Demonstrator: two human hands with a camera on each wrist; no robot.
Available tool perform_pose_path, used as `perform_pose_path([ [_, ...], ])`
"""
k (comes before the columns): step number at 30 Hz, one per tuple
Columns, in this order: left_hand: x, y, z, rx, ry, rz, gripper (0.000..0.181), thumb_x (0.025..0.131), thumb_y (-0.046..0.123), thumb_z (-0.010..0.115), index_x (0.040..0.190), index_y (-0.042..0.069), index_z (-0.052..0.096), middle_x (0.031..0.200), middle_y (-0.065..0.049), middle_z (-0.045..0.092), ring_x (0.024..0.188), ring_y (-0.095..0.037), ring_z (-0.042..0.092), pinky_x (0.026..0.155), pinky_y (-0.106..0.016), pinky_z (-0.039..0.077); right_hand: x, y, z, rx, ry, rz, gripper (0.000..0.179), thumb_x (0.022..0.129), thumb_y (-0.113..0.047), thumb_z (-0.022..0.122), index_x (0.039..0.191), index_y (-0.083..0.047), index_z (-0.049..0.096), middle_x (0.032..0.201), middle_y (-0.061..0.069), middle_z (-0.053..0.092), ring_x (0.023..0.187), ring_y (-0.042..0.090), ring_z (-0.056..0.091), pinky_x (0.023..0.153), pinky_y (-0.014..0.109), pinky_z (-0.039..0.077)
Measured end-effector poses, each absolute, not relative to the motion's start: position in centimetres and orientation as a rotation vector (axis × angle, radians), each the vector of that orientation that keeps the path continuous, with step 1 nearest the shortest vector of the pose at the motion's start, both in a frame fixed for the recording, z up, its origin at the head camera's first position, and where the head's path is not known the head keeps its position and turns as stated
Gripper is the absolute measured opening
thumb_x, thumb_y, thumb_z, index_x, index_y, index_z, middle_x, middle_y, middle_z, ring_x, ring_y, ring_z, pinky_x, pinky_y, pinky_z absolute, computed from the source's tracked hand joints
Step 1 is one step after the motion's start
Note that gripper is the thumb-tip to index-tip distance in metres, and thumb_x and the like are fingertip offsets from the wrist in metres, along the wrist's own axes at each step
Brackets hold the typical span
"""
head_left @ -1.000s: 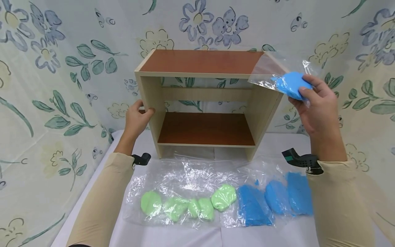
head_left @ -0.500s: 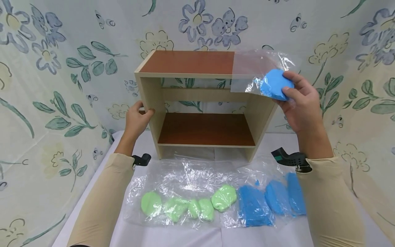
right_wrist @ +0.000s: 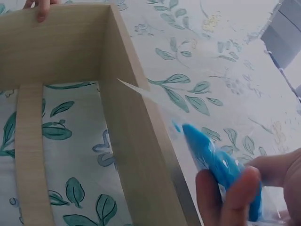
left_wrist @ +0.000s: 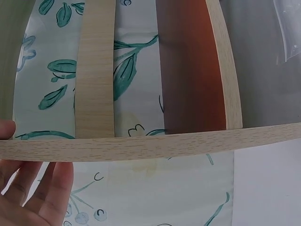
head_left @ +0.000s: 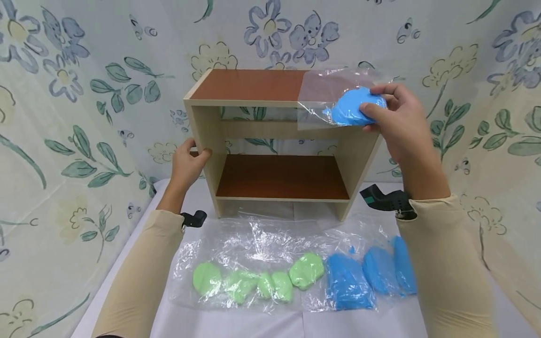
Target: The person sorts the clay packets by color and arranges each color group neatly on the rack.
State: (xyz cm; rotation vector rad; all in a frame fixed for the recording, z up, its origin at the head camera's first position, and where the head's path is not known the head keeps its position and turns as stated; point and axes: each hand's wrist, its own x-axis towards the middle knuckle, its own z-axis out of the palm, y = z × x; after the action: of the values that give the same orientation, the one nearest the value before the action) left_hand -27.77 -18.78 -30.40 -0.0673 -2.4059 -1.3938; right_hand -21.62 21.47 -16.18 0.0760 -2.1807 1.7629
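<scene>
In the head view, my left hand (head_left: 186,164) grips the left side panel of a small wooden shelf (head_left: 249,85), with brown boards and pale edges. The left wrist view shows that hand's fingers (left_wrist: 59,188) on the panel's outer face and its thumb over the edge. My right hand (head_left: 401,119) pinches a clear plastic bag holding a soft-looking blue lump (head_left: 352,108), at the front right of the shelf's top board. The bag's loose end overlaps the top board in the head view. From the right wrist, thumb and fingers are seen around the blue lump (right_wrist: 211,155).
In front of the shelf, on a white cloth (head_left: 228,324), lie clear bags with several green lumps (head_left: 306,271) and several blue ones (head_left: 348,281). Behind and at the sides hangs flowered cloth (head_left: 105,155). A black strap (head_left: 386,199) is on each wrist.
My right hand has moved left with the bag of blue stuff, from beyond the shelf's right end to over its front right corner. The left hand stays on the side panel.
</scene>
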Motion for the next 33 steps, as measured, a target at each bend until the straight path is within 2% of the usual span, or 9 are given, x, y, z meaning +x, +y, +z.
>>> perform_pose_path([
  [3,-27.6,-18.9,-30.5,-0.069,-2.404,-1.405,0.052,0.094,0.035,0.055,0.139,0.01,0.051,0.14,-0.016,0.056,0.123,-0.036,0.062,0.101,-0.054,0.053,-21.9,20.1,-14.8,-0.011,-2.338,1.557,0.044,0.096,-0.028,0.061,0.137,-0.016,0.05,0.131,0.005,0.046,0.097,0.015,0.053,0.065,0.014,0.054],
  [6,-27.6,-19.1,-30.7,-0.07,-2.395,-1.415,0.051,0.094,0.035,0.055,0.138,0.009,0.052,0.139,-0.017,0.057,0.122,-0.036,0.063,0.101,-0.055,0.052,-22.3,19.0,-13.5,-0.007,-2.535,1.368,0.051,0.1,-0.029,0.05,0.149,-0.017,0.042,0.151,0.009,0.039,0.121,0.021,0.047,0.092,0.025,0.054],
  [9,-27.8,-19.2,-30.9,-0.065,-2.383,-1.409,0.05,0.093,0.033,0.056,0.137,0.009,0.053,0.137,-0.018,0.059,0.12,-0.036,0.064,0.1,-0.054,0.053,-22.6,18.4,-12.6,0.049,-2.685,1.193,0.059,0.097,-0.024,0.043,0.155,-0.016,0.032,0.166,0.006,0.02,0.141,0.023,0.031,0.114,0.038,0.037],
  [11,-27.9,-19.2,-31.0,-0.064,-2.375,-1.399,0.049,0.093,0.032,0.056,0.136,0.008,0.054,0.134,-0.019,0.061,0.118,-0.036,0.065,0.098,-0.054,0.054,-22.9,18.1,-12.4,0.062,-2.688,1.131,0.062,0.094,-0.019,0.043,0.155,-0.013,0.03,0.167,0.006,0.016,0.148,0.023,0.023,0.121,0.042,0.029],
  [20,-28.1,-18.8,-30.9,-0.07,-2.36,-1.371,0.048,0.092,0.03,0.057,0.134,0.007,0.056,0.133,-0.019,0.062,0.115,-0.036,0.067,0.095,-0.053,0.056,-23.3,17.9,-14.0,0.196,-2.534,0.741,0.042,0.098,-0.022,0.05,0.132,0.002,0.059,0.162,0.014,0.028,0.15,0.036,0.025,0.123,0.049,0.029],
  [24,-28.1,-18.8,-30.8,-0.073,-2.357,-1.366,0.048,0.092,0.031,0.056,0.134,0.007,0.055,0.133,-0.018,0.061,0.115,-0.036,0.067,0.094,-0.053,0.056,-23.4,18.3,-14.9,0.304,-2.559,0.516,0.05,0.1,-0.038,0.048,0.132,-0.003,0.062,0.165,0.014,0.024,0.153,0.039,0.01,0.119,0.066,0.016],
  [27,-28.0,-18.8,-30.8,-0.077,-2.359,-1.366,0.048,0.093,0.031,0.056,0.134,0.007,0.055,0.134,-0.018,0.061,0.115,-0.037,0.067,0.094,-0.053,0.056,-23.5,18.7,-15.4,0.357,-2.529,0.367,0.052,0.097,-0.043,0.052,0.133,-0.006,0.062,0.166,0.01,0.02,0.154,0.035,-0.003,0.116,0.068,0.011],
  [29,-28.0,-18.8,-30.8,-0.077,-2.363,-1.372,0.048,0.093,0.031,0.056,0.135,0.007,0.055,0.134,-0.018,0.061,0.116,-0.036,0.067,0.095,-0.053,0.056,-23.7,18.8,-15.8,0.407,-2.471,0.301,0.048,0.097,-0.036,0.055,0.131,-0.004,0.063,0.162,0.013,0.029,0.154,0.035,0.004,0.118,0.065,0.014],
  [33,-28.0,-18.9,-30.7,-0.073,-2.37,-1.385,0.05,0.093,0.032,0.056,0.136,0.008,0.054,0.135,-0.018,0.06,0.118,-0.036,0.066,0.096,-0.053,0.056,-24.1,18.9,-16.4,0.533,-2.406,0.347,0.039,0.098,-0.018,0.056,0.133,-0.002,0.06,0.144,0.017,0.052,0.139,0.035,0.043,0.12,0.051,0.033],
])
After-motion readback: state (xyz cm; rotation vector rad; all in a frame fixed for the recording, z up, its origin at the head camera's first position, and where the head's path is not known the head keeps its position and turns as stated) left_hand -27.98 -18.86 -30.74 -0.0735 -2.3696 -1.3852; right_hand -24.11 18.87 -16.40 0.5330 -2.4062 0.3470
